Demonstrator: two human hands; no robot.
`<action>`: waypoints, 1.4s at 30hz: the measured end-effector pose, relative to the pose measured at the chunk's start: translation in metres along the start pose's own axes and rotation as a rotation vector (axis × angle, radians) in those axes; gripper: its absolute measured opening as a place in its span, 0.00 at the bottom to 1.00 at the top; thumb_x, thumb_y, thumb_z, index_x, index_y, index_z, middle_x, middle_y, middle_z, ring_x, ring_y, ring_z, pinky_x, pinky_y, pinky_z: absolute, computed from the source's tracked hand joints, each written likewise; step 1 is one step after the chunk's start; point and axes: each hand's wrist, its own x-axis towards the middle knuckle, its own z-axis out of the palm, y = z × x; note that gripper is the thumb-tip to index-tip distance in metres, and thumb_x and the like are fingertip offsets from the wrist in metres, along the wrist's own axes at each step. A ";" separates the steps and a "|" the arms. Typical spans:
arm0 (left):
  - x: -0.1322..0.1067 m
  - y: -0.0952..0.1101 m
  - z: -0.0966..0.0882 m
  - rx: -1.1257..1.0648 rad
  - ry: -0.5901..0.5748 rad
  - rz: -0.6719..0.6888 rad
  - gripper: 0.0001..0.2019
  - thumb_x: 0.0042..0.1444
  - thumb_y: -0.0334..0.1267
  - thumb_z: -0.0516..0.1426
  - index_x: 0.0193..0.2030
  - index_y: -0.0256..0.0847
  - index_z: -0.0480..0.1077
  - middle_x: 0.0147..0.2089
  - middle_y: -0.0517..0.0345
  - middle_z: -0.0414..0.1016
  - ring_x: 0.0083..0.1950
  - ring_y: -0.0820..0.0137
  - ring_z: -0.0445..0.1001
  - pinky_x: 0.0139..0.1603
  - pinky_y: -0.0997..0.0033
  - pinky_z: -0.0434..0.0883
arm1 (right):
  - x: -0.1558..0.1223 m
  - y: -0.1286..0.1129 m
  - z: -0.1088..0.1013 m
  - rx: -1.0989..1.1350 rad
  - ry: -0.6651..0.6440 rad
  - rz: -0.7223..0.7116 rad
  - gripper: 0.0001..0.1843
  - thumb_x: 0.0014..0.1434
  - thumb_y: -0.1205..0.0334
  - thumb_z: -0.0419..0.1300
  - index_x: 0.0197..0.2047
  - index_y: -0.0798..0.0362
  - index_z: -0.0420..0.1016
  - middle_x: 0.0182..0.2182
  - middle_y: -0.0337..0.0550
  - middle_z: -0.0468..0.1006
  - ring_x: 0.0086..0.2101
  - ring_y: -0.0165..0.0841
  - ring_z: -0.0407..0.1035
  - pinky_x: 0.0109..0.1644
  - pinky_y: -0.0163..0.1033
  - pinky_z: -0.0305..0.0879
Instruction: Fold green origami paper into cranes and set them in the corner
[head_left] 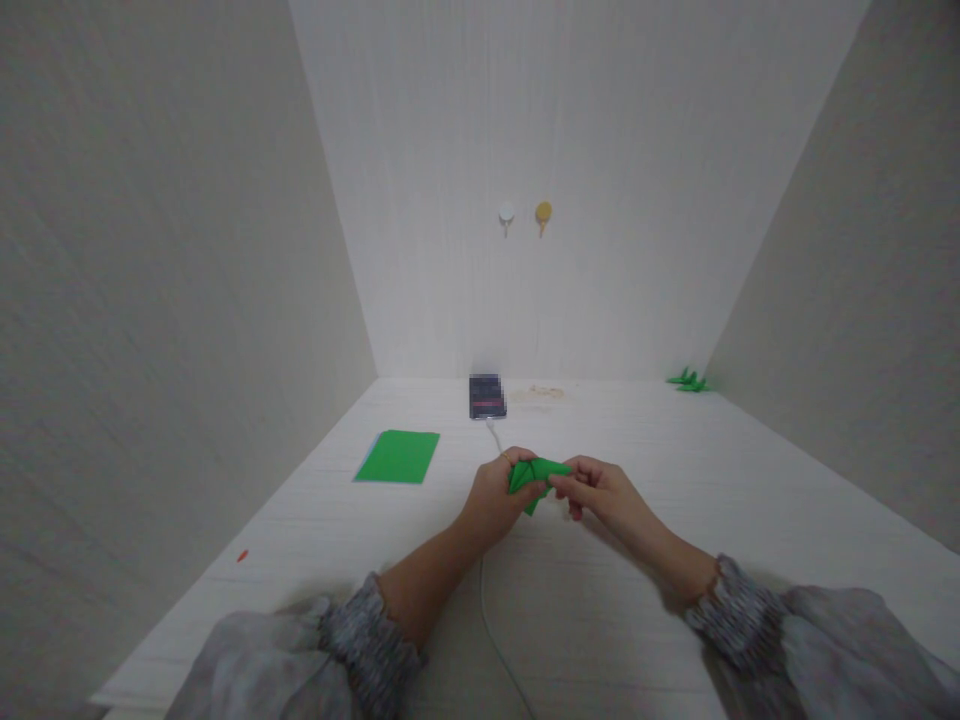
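Note:
Between my two hands is a folded green paper piece (pixel 534 472), held a little above the white table, with a pointed end toward the right. My left hand (pixel 504 492) grips its left side, thumb in front and fingers behind. With thumb and fingertips, my right hand (pixel 594 485) pinches the right tip of the paper. Parts of the paper are covered by my fingers. Left of my hands lies a flat stack of green square paper (pixel 399 457).
A phone (pixel 487 397) stands at the back with a white cable (pixel 487 610) running toward me. Folded green paper pieces (pixel 690 381) sit in the back right corner. A small red scrap (pixel 242 556) lies at left. Two hooks (pixel 544 212) are on the back wall; side walls enclose the table.

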 end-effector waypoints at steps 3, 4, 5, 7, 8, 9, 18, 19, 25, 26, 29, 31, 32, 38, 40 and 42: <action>-0.001 -0.001 0.001 -0.035 -0.010 -0.002 0.13 0.45 0.41 0.57 0.38 0.38 0.65 0.26 0.62 0.67 0.26 0.75 0.64 0.26 0.77 0.63 | 0.002 0.009 0.005 0.022 -0.010 0.019 0.14 0.44 0.53 0.60 0.20 0.55 0.65 0.14 0.33 0.65 0.14 0.23 0.57 0.18 0.30 0.55; -0.001 -0.002 0.001 -0.048 -0.007 -0.003 0.14 0.44 0.41 0.57 0.38 0.38 0.65 0.27 0.61 0.67 0.26 0.75 0.64 0.27 0.76 0.63 | 0.002 0.010 0.005 0.027 -0.014 0.017 0.14 0.44 0.53 0.60 0.20 0.55 0.65 0.14 0.33 0.66 0.14 0.23 0.57 0.18 0.30 0.55; 0.000 -0.002 0.001 -0.071 -0.004 -0.007 0.15 0.44 0.40 0.58 0.38 0.38 0.65 0.28 0.61 0.68 0.27 0.75 0.65 0.27 0.76 0.63 | 0.002 0.010 0.005 0.018 -0.015 0.002 0.14 0.45 0.53 0.59 0.20 0.55 0.66 0.14 0.34 0.66 0.14 0.23 0.58 0.19 0.30 0.55; 0.001 -0.001 0.002 -0.167 -0.020 -0.035 0.18 0.42 0.39 0.59 0.41 0.37 0.65 0.30 0.59 0.69 0.29 0.74 0.66 0.30 0.75 0.64 | 0.001 0.007 0.003 -0.002 -0.001 -0.020 0.14 0.46 0.54 0.58 0.20 0.55 0.66 0.15 0.35 0.68 0.15 0.24 0.59 0.19 0.31 0.56; 0.001 0.000 0.002 -0.241 -0.039 -0.059 0.19 0.42 0.38 0.59 0.42 0.36 0.65 0.31 0.57 0.70 0.30 0.74 0.67 0.31 0.74 0.65 | 0.000 0.005 0.001 -0.014 0.019 -0.026 0.14 0.46 0.54 0.58 0.20 0.55 0.66 0.16 0.36 0.68 0.15 0.24 0.59 0.20 0.31 0.56; 0.001 0.001 0.001 -0.324 -0.069 -0.089 0.20 0.41 0.37 0.60 0.44 0.35 0.64 0.32 0.56 0.70 0.31 0.73 0.68 0.32 0.73 0.65 | 0.000 0.003 -0.001 -0.022 0.033 -0.026 0.14 0.46 0.54 0.58 0.20 0.55 0.66 0.16 0.36 0.69 0.15 0.24 0.59 0.19 0.31 0.55; 0.003 0.000 0.002 -0.606 -0.163 -0.290 0.16 0.41 0.36 0.60 0.38 0.35 0.67 0.26 0.59 0.71 0.26 0.74 0.70 0.29 0.73 0.66 | 0.003 0.009 -0.006 -0.160 0.105 -0.083 0.11 0.47 0.55 0.57 0.23 0.54 0.66 0.15 0.33 0.63 0.16 0.25 0.56 0.19 0.30 0.52; 0.004 0.000 0.003 -0.603 -0.157 -0.280 0.15 0.40 0.36 0.60 0.38 0.35 0.67 0.26 0.59 0.71 0.26 0.75 0.69 0.29 0.74 0.65 | 0.003 0.011 -0.006 -0.198 0.106 -0.114 0.10 0.48 0.56 0.57 0.24 0.54 0.66 0.15 0.33 0.62 0.17 0.25 0.56 0.20 0.30 0.53; 0.005 0.001 0.005 -0.631 -0.145 -0.266 0.18 0.37 0.36 0.62 0.38 0.34 0.65 0.28 0.58 0.72 0.27 0.74 0.70 0.29 0.75 0.64 | 0.004 0.015 -0.008 -0.433 0.119 -0.241 0.08 0.50 0.60 0.53 0.23 0.54 0.66 0.17 0.35 0.62 0.20 0.27 0.57 0.23 0.31 0.54; 0.005 0.001 0.005 -0.634 -0.142 -0.271 0.19 0.37 0.36 0.62 0.38 0.34 0.65 0.28 0.58 0.72 0.27 0.74 0.69 0.29 0.75 0.64 | 0.003 0.014 -0.008 -0.452 0.126 -0.249 0.08 0.51 0.60 0.53 0.23 0.54 0.66 0.17 0.35 0.62 0.20 0.27 0.57 0.23 0.32 0.54; 0.005 0.002 0.007 -0.648 -0.134 -0.274 0.21 0.34 0.36 0.64 0.37 0.35 0.64 0.29 0.58 0.72 0.28 0.75 0.70 0.30 0.74 0.65 | 0.001 0.010 -0.006 -0.510 0.146 -0.270 0.10 0.52 0.59 0.52 0.22 0.54 0.65 0.17 0.35 0.62 0.20 0.27 0.56 0.22 0.32 0.52; 0.006 0.003 0.008 -0.662 -0.127 -0.264 0.22 0.31 0.34 0.65 0.36 0.35 0.63 0.29 0.59 0.72 0.28 0.75 0.70 0.31 0.74 0.66 | 0.000 0.007 -0.004 -0.539 0.159 -0.277 0.11 0.52 0.59 0.52 0.21 0.53 0.64 0.16 0.35 0.61 0.19 0.27 0.56 0.22 0.32 0.51; 0.006 0.002 0.008 -0.664 -0.122 -0.258 0.23 0.30 0.33 0.65 0.35 0.36 0.62 0.28 0.60 0.71 0.28 0.75 0.70 0.31 0.74 0.66 | -0.001 0.006 -0.004 -0.549 0.166 -0.280 0.11 0.52 0.59 0.52 0.21 0.53 0.63 0.16 0.35 0.61 0.19 0.27 0.55 0.22 0.32 0.51; 0.008 0.001 0.009 -0.607 -0.081 -0.237 0.20 0.33 0.35 0.64 0.34 0.36 0.62 0.25 0.63 0.69 0.25 0.77 0.67 0.28 0.76 0.64 | -0.001 0.005 -0.005 -0.648 0.152 -0.336 0.12 0.54 0.58 0.51 0.23 0.53 0.65 0.18 0.37 0.65 0.20 0.28 0.59 0.23 0.32 0.52; 0.008 0.001 0.010 -0.606 -0.062 -0.242 0.20 0.33 0.34 0.64 0.34 0.36 0.62 0.25 0.63 0.69 0.25 0.77 0.68 0.28 0.76 0.64 | -0.001 0.004 -0.005 -0.690 0.129 -0.349 0.13 0.55 0.59 0.50 0.22 0.53 0.65 0.18 0.37 0.66 0.21 0.29 0.59 0.24 0.33 0.52; 0.008 0.001 0.010 -0.607 -0.049 -0.244 0.19 0.33 0.33 0.64 0.34 0.36 0.62 0.25 0.63 0.69 0.25 0.77 0.68 0.29 0.76 0.64 | -0.001 0.003 -0.005 -0.720 0.116 -0.358 0.14 0.55 0.60 0.49 0.21 0.53 0.65 0.18 0.38 0.66 0.21 0.29 0.60 0.24 0.33 0.53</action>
